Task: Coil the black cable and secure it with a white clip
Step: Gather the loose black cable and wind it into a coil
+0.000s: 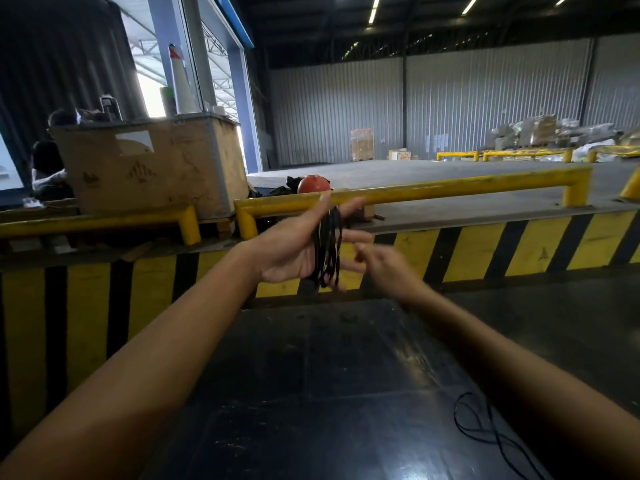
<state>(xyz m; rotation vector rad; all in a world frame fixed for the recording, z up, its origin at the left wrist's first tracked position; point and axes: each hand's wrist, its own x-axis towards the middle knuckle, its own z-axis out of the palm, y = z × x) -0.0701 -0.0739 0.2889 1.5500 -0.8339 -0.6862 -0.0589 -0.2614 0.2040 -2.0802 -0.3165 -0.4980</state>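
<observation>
Several loops of the black cable (327, 251) hang at the centre of the frame, wound across the palm of the left hand (298, 244). That hand is held up flat with its fingers extended, which I take to be deliberate: the spread palm serves as a former so each turn comes out the same length. Just right of it, the right hand (388, 268) is blurred, fingers loosely bent toward the bundle; whether it pinches a strand I cannot tell. A loose tail of the cable (485, 424) lies in curls on the dark tabletop (311, 393) at the lower right, so winding looks unfinished. No white clip is visible anywhere.

The tabletop is black, scuffed and faintly glossy. Beyond it, across the middle of the frame, runs a yellow-and-black striped kerb (519, 244) topped by a yellow guard rail (450, 188). An orange-red rounded object (313, 184) sits behind the rail. At the upper left stands a battered cardboard box (149, 168), with a seated person partly hidden behind it. Corrugated metal walls and strip lights fill the upper right of this warehouse.
</observation>
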